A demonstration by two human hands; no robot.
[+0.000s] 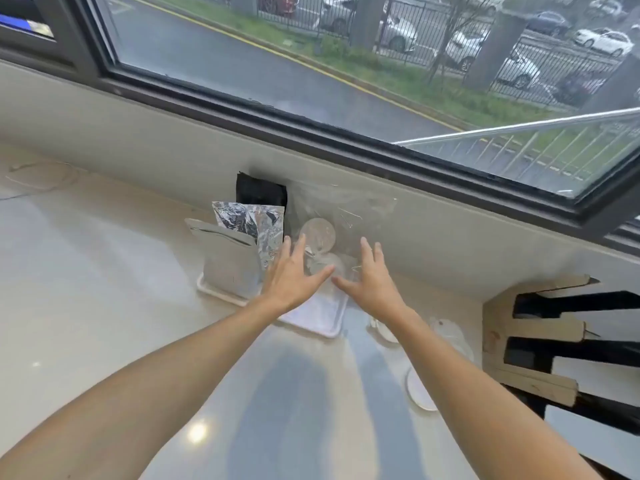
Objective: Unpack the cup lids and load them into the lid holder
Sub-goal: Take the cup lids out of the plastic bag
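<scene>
1. We take the white tray (323,325) on the counter (104,289) as our landmark. On its left end stand a grey pouch (230,259) and a crinkled foil packet (254,225), with a black packet (261,194) behind them against the wall. If we sweep leftward, we judge these upright packets could topple.

2. Our left hand (291,280) reaches over the tray's middle with fingers spread and straight, gripping nothing; its fingertips lie at the left edge of the clear bag (346,216). A flat-handed push, we think, would slide the bag rather than lift it.

3. The clear bag stands at the tray's far side, leaning on the wall, and the cup lids (318,233) show through it as pale discs. The film is thin and hard to see, so we may pinch a fold, not the mouth, and spill lids.

4. Our right hand (372,277) is likewise spread and empty, just right of the left hand, at the bag's right side. We cannot tell whether either hand actually touches the film.

5. Right of the tray, loose lids (420,393) lie on the counter beneath our right forearm, which could knock them.

6. Farther right stands the lid holder (526,344), wooden with dark slots; carrying a slack bag across risks dropping lids short of it.
</scene>
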